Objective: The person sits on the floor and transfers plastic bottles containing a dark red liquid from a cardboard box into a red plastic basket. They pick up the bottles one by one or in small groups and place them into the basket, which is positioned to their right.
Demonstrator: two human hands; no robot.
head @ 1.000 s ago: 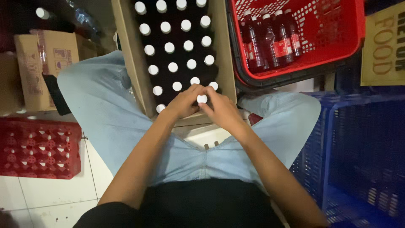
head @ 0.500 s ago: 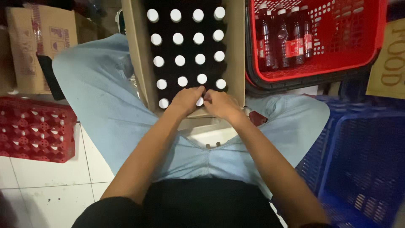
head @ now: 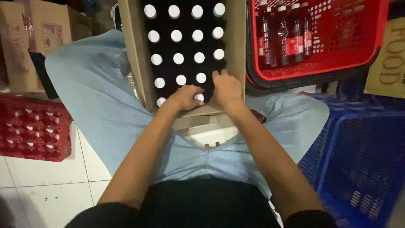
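capped bottles (head: 187, 58) packed tight in carton (head: 234, 46); only narrow gaps between caps; carton walls hem sides.

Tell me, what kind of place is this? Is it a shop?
Probably a shop's stockroom or a small warehouse. A cardboard box full of white-capped bottles sits between the person's knees, a red basket holds more red drink bottles, and crates and cartons crowd the tiled floor.

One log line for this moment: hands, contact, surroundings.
left hand: on white bottle cap | right hand: on bottles, near corner of cardboard box | red basket: holds bottles
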